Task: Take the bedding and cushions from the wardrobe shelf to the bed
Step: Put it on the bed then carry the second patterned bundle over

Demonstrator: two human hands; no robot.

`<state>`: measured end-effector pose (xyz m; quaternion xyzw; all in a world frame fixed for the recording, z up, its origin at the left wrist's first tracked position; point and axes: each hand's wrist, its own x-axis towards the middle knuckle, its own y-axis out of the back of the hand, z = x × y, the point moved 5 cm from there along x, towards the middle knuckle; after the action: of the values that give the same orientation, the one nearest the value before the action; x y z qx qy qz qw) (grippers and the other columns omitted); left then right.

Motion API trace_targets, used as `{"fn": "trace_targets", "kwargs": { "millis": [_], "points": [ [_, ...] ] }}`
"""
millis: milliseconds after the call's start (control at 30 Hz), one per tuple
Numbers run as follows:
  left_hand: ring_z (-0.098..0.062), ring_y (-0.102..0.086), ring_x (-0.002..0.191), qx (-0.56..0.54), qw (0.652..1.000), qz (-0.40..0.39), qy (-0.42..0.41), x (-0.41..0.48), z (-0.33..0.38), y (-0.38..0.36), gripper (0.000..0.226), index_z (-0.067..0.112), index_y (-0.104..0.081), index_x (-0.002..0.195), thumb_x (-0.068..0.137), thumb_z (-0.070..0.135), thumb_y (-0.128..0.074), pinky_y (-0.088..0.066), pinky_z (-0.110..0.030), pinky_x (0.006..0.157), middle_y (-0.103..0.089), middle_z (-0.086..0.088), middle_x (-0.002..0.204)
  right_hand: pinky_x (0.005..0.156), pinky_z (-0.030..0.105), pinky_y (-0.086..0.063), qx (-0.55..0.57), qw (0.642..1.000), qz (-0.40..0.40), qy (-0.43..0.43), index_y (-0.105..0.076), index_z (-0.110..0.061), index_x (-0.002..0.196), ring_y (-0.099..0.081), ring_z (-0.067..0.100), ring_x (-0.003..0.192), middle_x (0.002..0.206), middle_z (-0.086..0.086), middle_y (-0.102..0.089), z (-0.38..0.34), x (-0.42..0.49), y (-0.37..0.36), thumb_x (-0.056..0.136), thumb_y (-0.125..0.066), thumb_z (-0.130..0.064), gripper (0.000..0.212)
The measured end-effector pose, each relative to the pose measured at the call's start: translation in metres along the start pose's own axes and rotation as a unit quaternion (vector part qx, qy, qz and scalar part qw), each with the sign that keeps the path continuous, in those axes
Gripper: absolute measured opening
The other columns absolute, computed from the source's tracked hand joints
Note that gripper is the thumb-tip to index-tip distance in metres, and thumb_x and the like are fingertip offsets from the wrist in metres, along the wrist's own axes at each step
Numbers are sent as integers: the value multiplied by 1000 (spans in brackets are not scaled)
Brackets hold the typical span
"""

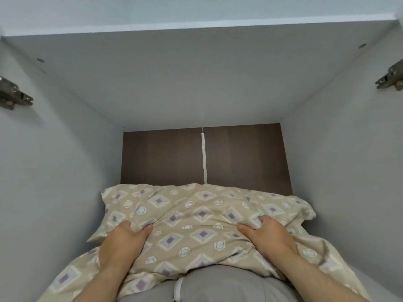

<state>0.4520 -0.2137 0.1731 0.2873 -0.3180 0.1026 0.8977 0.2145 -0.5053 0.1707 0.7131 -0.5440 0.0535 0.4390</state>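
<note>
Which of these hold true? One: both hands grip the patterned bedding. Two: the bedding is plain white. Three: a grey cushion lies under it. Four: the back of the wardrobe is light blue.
1. Both hands grip the patterned bedding: true; the left hand and right hand each clutch its fabric.
2. The bedding is plain white: false; it is beige with diamond and circle motifs.
3. A grey cushion lies under it: true.
4. The wardrobe's back panel is light blue: false; it is dark brown.
</note>
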Motion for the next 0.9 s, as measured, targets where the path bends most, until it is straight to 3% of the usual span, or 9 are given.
{"fn": "trace_targets", "kwargs": {
  "millis": [133,267,367,533,667,900],
  "points": [
    [-34,-62,96,-39,999,4,10,-8,0,6,56,15,-60,94,73,68,-57,-47,-37,79,-69,-12,105,75,33,-52,17,998,50,17,-58,-29,91,-65,17,86,95,-8,-70,-8,-9,9,64,-55,-82,60],
    [-37,-63,88,-78,996,50,-7,-10,5,27,47,15,-56,78,74,61,-62,-47,-38,72,-70,-17,95,70,33,-53,51,995,69,46,-55,-29,77,-60,13,73,80,-10,-66,-30,-19,33,68,-63,-73,46],
    [-38,-61,81,-150,982,109,-32,-14,19,55,44,11,-55,73,74,54,-68,-47,-41,71,-68,-18,85,67,34,-50,75,989,107,73,-55,-30,77,-59,15,73,78,-11,-64,-52,-26,72,67,-68,-69,43],
    [-36,-62,82,-230,958,160,-66,-22,40,96,43,12,-61,79,72,53,-72,-48,-39,71,-68,-13,85,76,40,-54,99,977,160,101,-63,-29,88,-62,20,81,85,-10,-67,-66,-55,130,62,-72,-70,50],
    [-35,-60,80,-243,953,163,-75,-52,42,109,40,11,-60,78,72,48,-74,-42,-35,66,-67,-12,82,77,42,-55,103,976,166,98,-64,-29,89,-64,20,82,86,-8,-70,-50,-92,150,60,-73,-68,49],
    [-34,-55,70,-257,953,134,-85,-123,44,140,43,12,-51,66,70,47,-76,-45,-40,62,-60,-10,69,69,36,-50,84,979,172,73,-61,-26,81,-61,17,76,79,-10,-67,-16,-168,198,64,-76,-62,42]
  ]
}}
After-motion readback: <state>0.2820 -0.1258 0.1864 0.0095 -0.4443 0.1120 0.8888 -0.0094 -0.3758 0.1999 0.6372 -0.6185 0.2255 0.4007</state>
